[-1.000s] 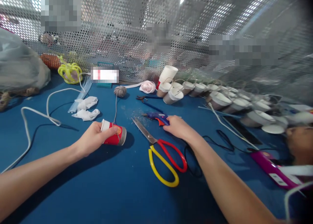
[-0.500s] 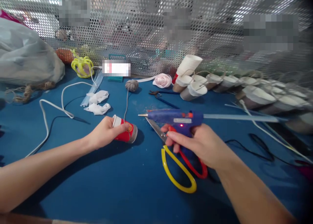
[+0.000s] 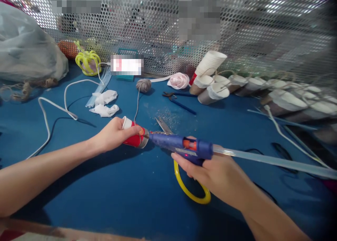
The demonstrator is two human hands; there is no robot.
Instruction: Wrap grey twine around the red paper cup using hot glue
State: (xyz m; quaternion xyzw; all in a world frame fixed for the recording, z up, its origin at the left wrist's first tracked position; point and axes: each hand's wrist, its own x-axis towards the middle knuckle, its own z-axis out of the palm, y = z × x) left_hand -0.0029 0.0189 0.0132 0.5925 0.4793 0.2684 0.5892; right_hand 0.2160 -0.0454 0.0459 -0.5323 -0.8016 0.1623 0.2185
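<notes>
My left hand [image 3: 113, 135] is closed around a red paper cup [image 3: 133, 139] lying on its side, its base partly covered in grey yarn. From the cup a grey strand runs back to a yarn ball [image 3: 143, 85]. A blue glue gun [image 3: 176, 144] is gripped in my right hand [image 3: 207, 169], its nozzle at the yarn-covered end of the cup; whether it touches I cannot tell. A clear glue stick [image 3: 265, 160] sticks out of the gun's rear. Under the gun and my right hand lie scissors [image 3: 179, 176] with a yellow handle, partly hidden.
Blue-handled pliers [image 3: 181, 103] lie behind the gun. Several wrapped cups [image 3: 214, 92] with twine handles line the back right. A pink ribbon roll [image 3: 179, 80], white scraps [image 3: 105, 110], a white cord [image 3: 43, 128] and a plastic bag [image 3: 28, 44] are also on the blue table. Perforated metal stands behind.
My right hand has tilted the glue gun and brought its nozzle down and left to the cup's end. The left hand keeps its hold on the cup. The view has shifted slightly.
</notes>
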